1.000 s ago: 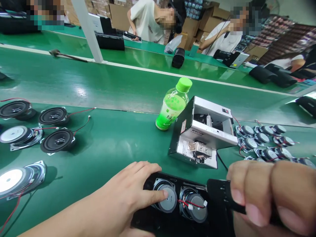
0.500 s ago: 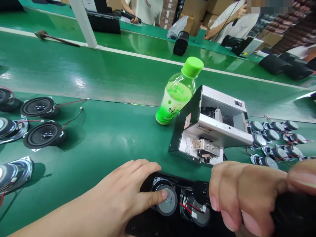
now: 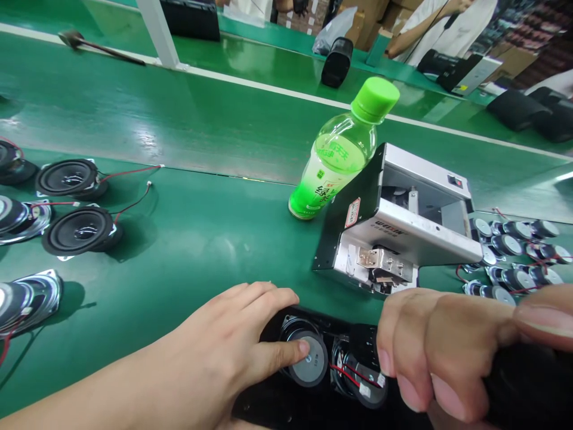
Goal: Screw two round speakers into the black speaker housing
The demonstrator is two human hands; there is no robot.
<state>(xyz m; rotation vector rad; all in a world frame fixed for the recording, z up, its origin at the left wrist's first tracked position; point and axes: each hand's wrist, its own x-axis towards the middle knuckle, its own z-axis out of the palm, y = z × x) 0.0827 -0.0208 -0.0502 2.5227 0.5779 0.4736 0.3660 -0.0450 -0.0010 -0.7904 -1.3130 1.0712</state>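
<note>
A black speaker housing (image 3: 286, 412) lies at the bottom middle with two round speaker drivers in it, magnets upward. My left hand (image 3: 242, 340) grips its far left edge, and the thumb presses on the left driver (image 3: 313, 361). Red and black wires with white plugs lie over the right driver (image 3: 371, 394). My right hand (image 3: 447, 352) is wrapped round a black electric screwdriver (image 3: 364, 343), whose front end points left at the gap between the drivers. The screwdriver's tip is hard to make out among the dark parts.
A silver and black screw feeder (image 3: 430, 233) stands just beyond the housing, with a green drink bottle (image 3: 331, 161) against its left side. Loose speaker drivers lie at left (image 3: 78, 230) and right (image 3: 505, 245). Across the line are a brush (image 3: 76, 42), a post (image 3: 159, 36) and co-workers.
The view has shifted, so the bottle and screw feeder appear further right and larger. Both hands keep their hold on the housing and screwdriver.
</note>
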